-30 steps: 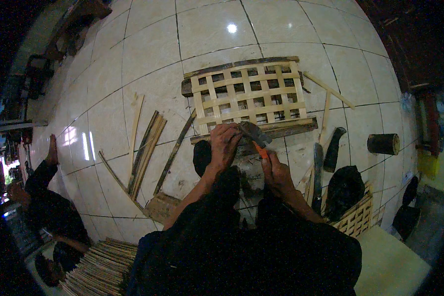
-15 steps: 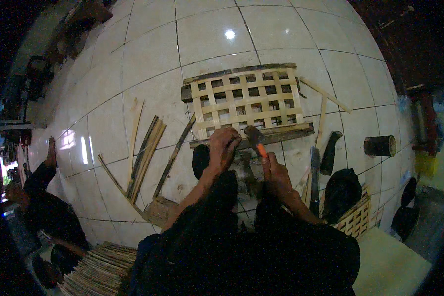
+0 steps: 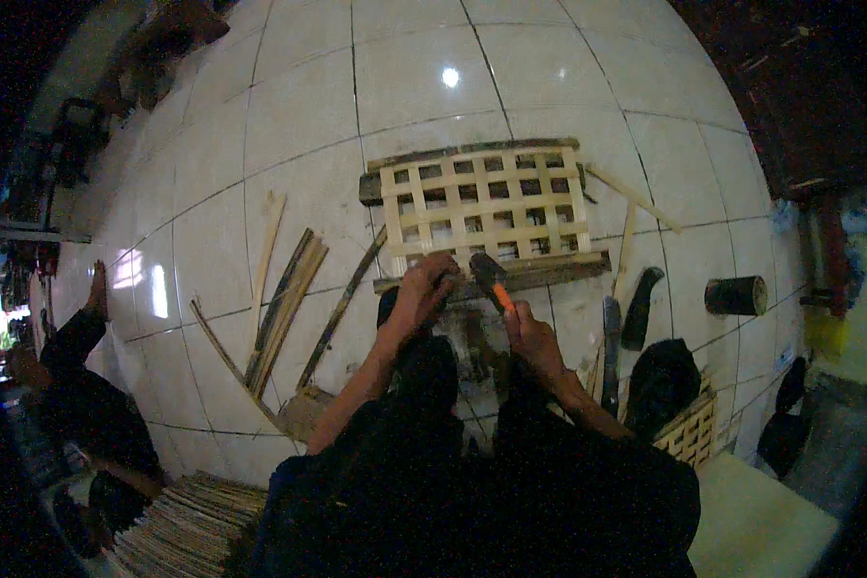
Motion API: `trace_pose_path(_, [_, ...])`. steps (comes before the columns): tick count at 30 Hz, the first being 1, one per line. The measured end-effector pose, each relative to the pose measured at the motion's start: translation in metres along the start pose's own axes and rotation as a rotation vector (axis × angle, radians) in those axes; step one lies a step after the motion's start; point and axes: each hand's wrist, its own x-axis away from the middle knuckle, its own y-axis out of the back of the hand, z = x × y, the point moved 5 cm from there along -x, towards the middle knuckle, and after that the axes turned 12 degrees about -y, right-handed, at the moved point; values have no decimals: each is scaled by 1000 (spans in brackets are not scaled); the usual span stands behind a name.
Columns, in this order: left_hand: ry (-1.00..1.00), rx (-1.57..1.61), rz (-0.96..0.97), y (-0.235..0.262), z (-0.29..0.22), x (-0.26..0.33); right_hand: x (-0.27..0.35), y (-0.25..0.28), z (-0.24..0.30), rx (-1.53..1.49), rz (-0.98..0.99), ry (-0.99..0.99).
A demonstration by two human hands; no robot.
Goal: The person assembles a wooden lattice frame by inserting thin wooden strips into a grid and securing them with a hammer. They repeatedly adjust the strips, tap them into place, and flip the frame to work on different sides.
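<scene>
A woven panel of pale bamboo strips [image 3: 467,217] lies on the tiled floor in front of me, with dark wooden bars along its far and near edges. My right hand [image 3: 536,339] grips a hammer [image 3: 498,287] by its orange handle. The dark hammer head is over the near wooden bar [image 3: 549,273], beside the fingertips of my left hand. Bent fingers of my left hand [image 3: 424,291] are pressed together at that same bar, left of the hammer. Whatever they pinch is too small to make out.
Loose bamboo strips [image 3: 294,313] lie to the left. A long blade [image 3: 611,356], a dark sheath-like piece [image 3: 641,308] and a short dark cylinder [image 3: 735,296] are to the right. A strip bundle [image 3: 188,525] sits lower left, near another person [image 3: 91,405] in dark clothes.
The hammer head has shifted slightly left and down, closer to my left fingertips, and its handle slants more. My left hand stays at the near bar. The whole view has shifted slightly.
</scene>
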Motion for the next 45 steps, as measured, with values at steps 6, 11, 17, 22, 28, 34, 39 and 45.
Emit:
trace_pose_path(6, [98, -56, 80, 2, 0, -2, 22, 24, 6, -224, -164, 117])
trace_pose_path(11, [78, 6, 25, -1, 5, 2, 30, 17, -20, -1133, -209, 106])
trace_pose_path(17, [108, -38, 99, -2, 5, -2, 4, 7, -2, -490, 30, -167])
trace_pose_path(22, [9, 27, 8, 4, 3, 4, 14, 27, 17, -278, -99, -65])
trace_pose_path(28, [71, -62, 60, 1, 0, -3, 0, -32, -35, -6, -105, 153])
trace_pose_path(34, [136, 0, 51, 5, -12, -3, 10, 6, 1, -302, -120, 10])
trace_pose_path(39, [132, 4, 40, -1, 4, 3, 5, -24, -23, -10, -51, 64])
trace_pose_path(45, [186, 37, 29, -13, 32, 16, 3, -20, -44, 103, 18, -150])
